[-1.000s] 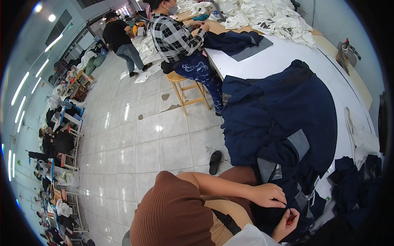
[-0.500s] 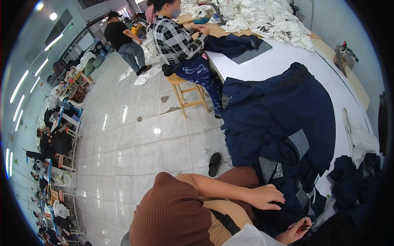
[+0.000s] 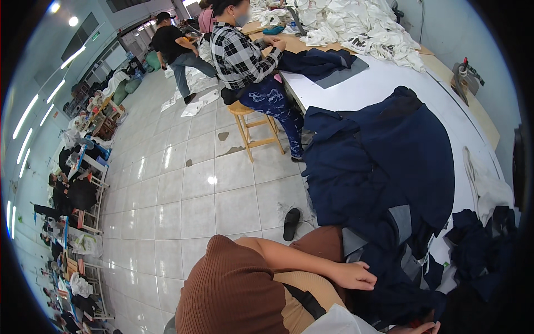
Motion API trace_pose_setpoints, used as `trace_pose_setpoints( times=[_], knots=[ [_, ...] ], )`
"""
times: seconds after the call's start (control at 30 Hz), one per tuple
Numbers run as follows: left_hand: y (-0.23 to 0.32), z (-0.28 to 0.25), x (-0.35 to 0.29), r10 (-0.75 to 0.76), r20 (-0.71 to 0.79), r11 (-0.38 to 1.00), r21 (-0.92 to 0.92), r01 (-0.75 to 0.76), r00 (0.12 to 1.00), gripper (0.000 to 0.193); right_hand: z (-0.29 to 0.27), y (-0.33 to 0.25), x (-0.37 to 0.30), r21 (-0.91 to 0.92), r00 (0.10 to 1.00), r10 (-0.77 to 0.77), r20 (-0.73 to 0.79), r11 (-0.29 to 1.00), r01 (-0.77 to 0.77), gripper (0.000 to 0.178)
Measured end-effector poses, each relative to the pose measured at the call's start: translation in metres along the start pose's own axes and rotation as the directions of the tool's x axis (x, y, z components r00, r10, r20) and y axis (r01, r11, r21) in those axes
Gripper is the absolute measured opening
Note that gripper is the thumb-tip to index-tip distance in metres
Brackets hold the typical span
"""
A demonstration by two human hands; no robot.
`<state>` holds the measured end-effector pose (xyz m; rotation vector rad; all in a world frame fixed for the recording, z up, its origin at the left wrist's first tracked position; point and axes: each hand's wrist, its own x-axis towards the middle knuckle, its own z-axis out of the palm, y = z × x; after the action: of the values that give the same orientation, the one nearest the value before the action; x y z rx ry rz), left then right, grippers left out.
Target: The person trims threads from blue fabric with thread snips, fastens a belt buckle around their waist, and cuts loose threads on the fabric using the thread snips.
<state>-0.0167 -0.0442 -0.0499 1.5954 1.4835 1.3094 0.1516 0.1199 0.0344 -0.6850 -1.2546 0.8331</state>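
Both hands grip the navy garment (image 3: 389, 183): left (image 3: 353, 275) pinching fabric, right (image 3: 414, 328) half cut off.

A dark navy garment (image 3: 384, 183) lies crumpled, seemingly draped over the table edge.

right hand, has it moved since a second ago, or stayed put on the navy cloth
Yes. The right hand has dropped toward the lower edge of the head view, further below the grey patch on the navy garment; now it is mostly cut off.
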Motion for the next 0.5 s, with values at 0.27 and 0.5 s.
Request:
trace_pose_setpoints(
  times=[0.27, 0.5],
  knots=[
    [0.064, -0.058, 0.022, -0.029, 0.264, 0.774, -0.604, 0.189, 0.964, 0.044, -0.018, -0.02, 0.037, 0.01, 0.991, -0.074, 0.108, 0.997, 0.074, 0.013],
    [0.093, -0.172, 0.046, -0.084, -0.141, 0.994, -0.081, 0.073, 0.986, 0.032, -0.016, 0.013, 0.025, -0.17, 0.908, 0.339, 0.247, 0.938, -0.303, 0.013]
  ],
)
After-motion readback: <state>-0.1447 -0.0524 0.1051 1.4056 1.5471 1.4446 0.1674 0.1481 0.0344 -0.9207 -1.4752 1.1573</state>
